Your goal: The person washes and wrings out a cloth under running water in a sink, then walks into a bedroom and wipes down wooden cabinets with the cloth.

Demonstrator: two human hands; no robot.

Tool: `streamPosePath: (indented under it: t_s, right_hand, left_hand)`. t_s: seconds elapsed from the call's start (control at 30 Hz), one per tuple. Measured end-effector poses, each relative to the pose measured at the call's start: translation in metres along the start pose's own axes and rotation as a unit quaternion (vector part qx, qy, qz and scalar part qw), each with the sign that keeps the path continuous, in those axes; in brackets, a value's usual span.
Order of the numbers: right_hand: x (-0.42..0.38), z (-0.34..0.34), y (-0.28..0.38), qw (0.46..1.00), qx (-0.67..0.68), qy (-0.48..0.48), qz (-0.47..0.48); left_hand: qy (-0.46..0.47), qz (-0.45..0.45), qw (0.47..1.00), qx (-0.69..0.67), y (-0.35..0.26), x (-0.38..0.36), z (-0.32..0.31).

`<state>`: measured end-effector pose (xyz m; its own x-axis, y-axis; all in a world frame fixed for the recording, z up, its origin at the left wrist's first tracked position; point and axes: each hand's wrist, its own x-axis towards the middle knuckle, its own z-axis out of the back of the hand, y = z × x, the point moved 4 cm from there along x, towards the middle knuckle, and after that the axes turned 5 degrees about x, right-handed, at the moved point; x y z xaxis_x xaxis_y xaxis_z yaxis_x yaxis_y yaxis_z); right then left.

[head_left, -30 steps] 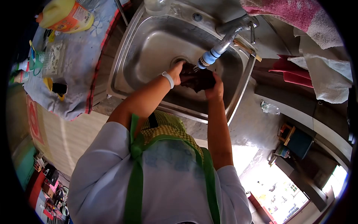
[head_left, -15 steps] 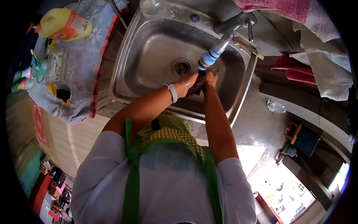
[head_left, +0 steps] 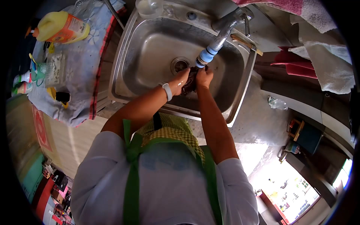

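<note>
Between both hands hangs a dark brown patterned cloth (head_left: 190,83), bunched up just under the tap's spout. My left hand (head_left: 177,82), with a light band on the wrist, is closed on its left side. On the other side my right hand (head_left: 204,77) grips it with curled fingers. The tap (head_left: 224,34) has a blue-banded end (head_left: 205,57) that nearly touches the cloth and partly hides it. All this is over the front part of a steel sink (head_left: 150,56), right of its drain (head_left: 180,65). I cannot make out whether water is running.
Left of the sink, a cloth-covered table (head_left: 84,71) holds a yellow bottle (head_left: 62,28) and a clear plastic box (head_left: 56,69). A clear container (head_left: 149,8) stands on the sink's back left corner. Towels (head_left: 324,62) hang at the right, above a crumpled plastic bag (head_left: 276,103).
Both hands have shifted slightly left with the cloth, and more of its patterned surface shows between them. The right hand has turned so that its back faces up more.
</note>
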<state>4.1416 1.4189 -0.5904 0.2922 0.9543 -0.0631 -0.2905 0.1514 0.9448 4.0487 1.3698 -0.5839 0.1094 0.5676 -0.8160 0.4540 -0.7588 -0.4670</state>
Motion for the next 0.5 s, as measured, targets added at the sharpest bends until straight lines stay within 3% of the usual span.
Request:
streamPosePath:
  t_s: [0.03, 0.07, 0.1, 0.13, 0.2, 0.23, 0.3, 0.33, 0.4, 0.43, 0.5]
  right_hand:
    - [0.009, 0.001, -0.009, 1.0, 0.013, -0.016, -0.013]
    - [0.017, 0.006, -0.02, 0.998, -0.022, -0.014, -0.055]
    - [0.014, 0.015, -0.007, 0.991, 0.032, -0.014, -0.13]
    - [0.025, 0.017, -0.033, 0.982, 0.082, -0.005, -0.168]
    - [0.039, 0.027, -0.058, 0.97, 0.131, 0.004, -0.204]
    - [0.036, 0.033, -0.056, 0.95, 0.178, 0.016, -0.254]
    - [0.031, 0.045, -0.047, 0.926, 0.223, 0.028, -0.303]
    - [0.027, 0.049, -0.038, 0.925, 0.183, 0.074, -0.324]
    - [0.011, 0.056, -0.003, 0.912, 0.102, 0.152, -0.366]
    - [0.016, 0.054, -0.025, 0.913, 0.101, 0.152, -0.365]
    - [0.034, 0.044, -0.068, 0.963, 0.003, 0.219, -0.158]
  left_hand:
    - [0.018, -0.004, 0.999, -0.032, -0.003, -0.004, -0.002]
    - [0.132, 0.019, 0.991, -0.012, -0.007, -0.01, -0.003]
    - [0.15, 0.006, 0.988, -0.042, -0.015, -0.016, -0.002]
    - [0.145, -0.029, 0.988, -0.051, -0.021, -0.014, 0.003]
    - [0.141, -0.118, 0.982, -0.038, -0.033, -0.011, 0.023]
    - [0.104, -0.146, 0.982, -0.053, -0.036, -0.007, 0.04]
    - [-0.111, -0.177, 0.978, -0.023, -0.04, 0.0, 0.07]
    - [-0.111, -0.177, 0.978, -0.023, -0.044, -0.002, 0.075]
    - [-0.184, -0.338, 0.913, 0.133, -0.065, -0.014, 0.081]
    - [-0.184, -0.339, 0.913, 0.132, -0.068, -0.019, 0.08]
    - [-0.068, -0.425, 0.898, 0.093, -0.078, -0.035, 0.067]
